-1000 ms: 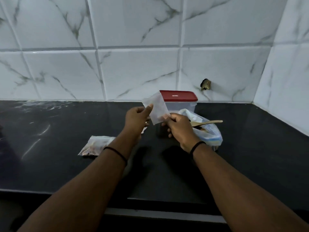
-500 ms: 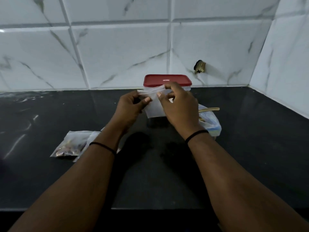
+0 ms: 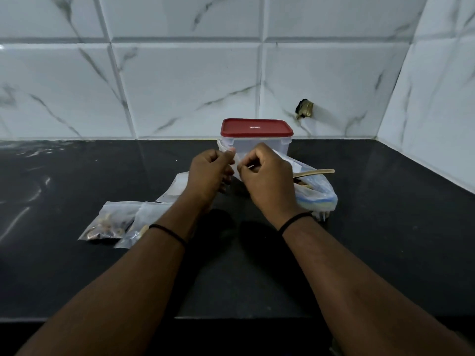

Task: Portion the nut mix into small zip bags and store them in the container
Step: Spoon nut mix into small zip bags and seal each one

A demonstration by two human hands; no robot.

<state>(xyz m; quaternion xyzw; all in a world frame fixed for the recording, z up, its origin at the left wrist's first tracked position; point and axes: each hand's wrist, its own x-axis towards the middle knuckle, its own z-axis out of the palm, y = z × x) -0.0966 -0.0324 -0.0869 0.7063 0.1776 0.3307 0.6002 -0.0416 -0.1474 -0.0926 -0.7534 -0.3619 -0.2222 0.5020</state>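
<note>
My left hand (image 3: 209, 173) and my right hand (image 3: 264, 177) both pinch the top edge of a small clear zip bag (image 3: 237, 163), held above the black counter in front of the container (image 3: 257, 138). The container is clear with a red lid, which is on. To the right lies the large plastic bag of nut mix (image 3: 317, 194) with a wooden spoon (image 3: 316, 172) sticking out of it. Two filled small zip bags (image 3: 110, 223) (image 3: 144, 222) lie on the counter at the left. More empty small bags (image 3: 177, 187) lie partly hidden behind my left wrist.
The black counter (image 3: 385, 227) runs to a white marble-tiled wall at the back and right. A small brass fitting (image 3: 304, 107) sticks out of the wall behind the container. The counter's front edge is near the bottom of the view.
Both hands have drawn in over the small bag's top edge and lowered it in front of the container. The camera has tilted down and come closer.
</note>
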